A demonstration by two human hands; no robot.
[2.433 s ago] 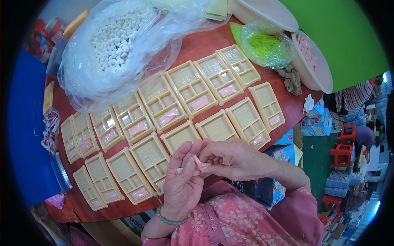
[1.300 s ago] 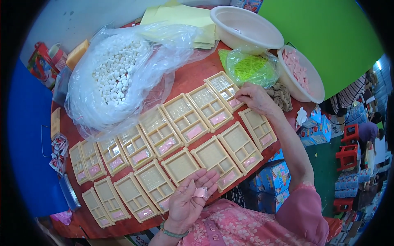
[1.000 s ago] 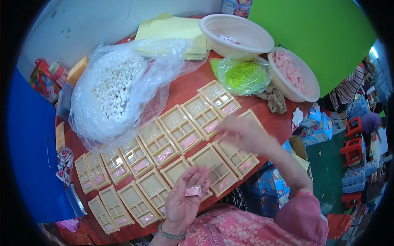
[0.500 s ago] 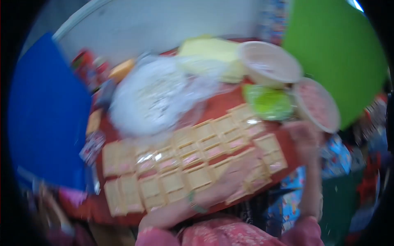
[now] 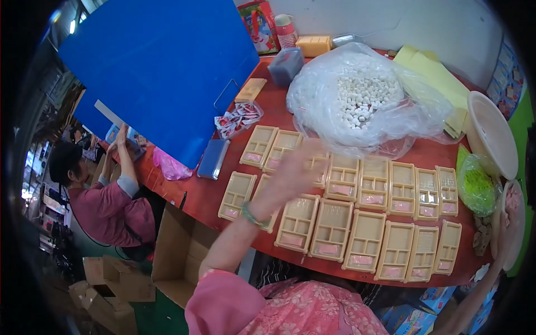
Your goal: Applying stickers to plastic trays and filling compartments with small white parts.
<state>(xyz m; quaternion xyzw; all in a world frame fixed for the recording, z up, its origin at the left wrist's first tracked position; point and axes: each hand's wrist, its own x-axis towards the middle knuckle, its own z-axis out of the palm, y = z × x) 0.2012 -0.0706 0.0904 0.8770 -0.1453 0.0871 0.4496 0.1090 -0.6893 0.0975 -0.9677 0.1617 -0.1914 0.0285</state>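
Two rows of beige compartment trays [image 5: 329,221] lie across the red table, and the trays show pink pieces in small lower compartments. My left hand [image 5: 298,170] hovers over the left part of the rows, smeared by motion. Its fingers are too blurred to read, and it covers parts of several trays. At the far right, my right hand [image 5: 509,215] reaches to a pale bowl [image 5: 520,245] with pink pieces in it. Its fingers are blurred near the dark rim of the picture, so any held thing cannot be made out.
Behind the trays sits a clear plastic bag [image 5: 318,89] of small white pieces. Yellow sheets [image 5: 427,70], a white bowl [image 5: 491,134] and a bag of green pieces [image 5: 479,187] stand right. A blue panel [image 5: 162,72] rises left; beyond it a co-worker [image 5: 111,206] sits near cardboard boxes [image 5: 181,251].
The view has swung left, bringing the co-worker and boxes in. My left hand has moved from the right-hand trays to the left-hand ones. My right hand has moved to the bowl of pink pieces.
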